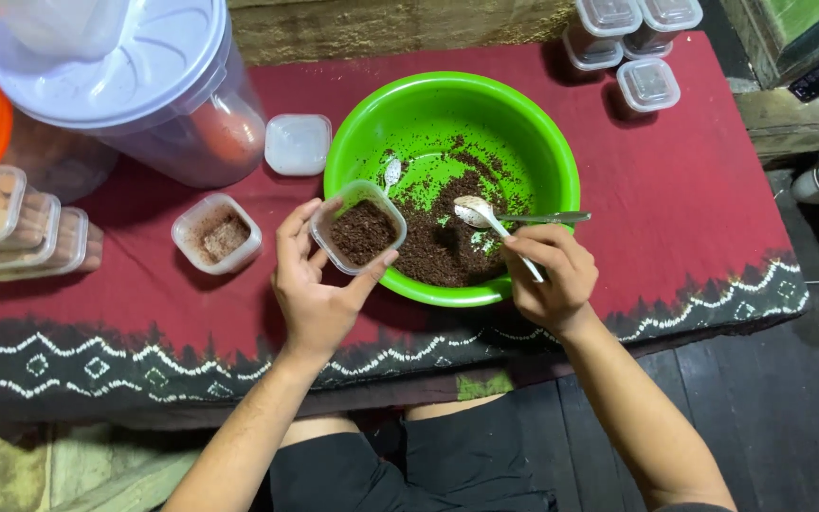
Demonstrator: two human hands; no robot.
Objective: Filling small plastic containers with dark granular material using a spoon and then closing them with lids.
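Left hand (315, 284): fingers hold a small clear tub (359, 228) of brown crumbs.
Right hand (550, 275): fingers grip a white spoon (485, 216) over the green bowl (542, 142).

A bowl (452, 114) sits in the middle of the counter (694, 218), with crumbs (443, 246) and two spoons in it. A small tub (359, 228) is held over the bowl's left rim. Left of that stands another tub (217, 232), with a loose lid (298, 144) behind it. A big jar (144, 85) stands at the back left, stacked tubs (11, 223) at the far left, and more tubs (632, 38) at the back right.
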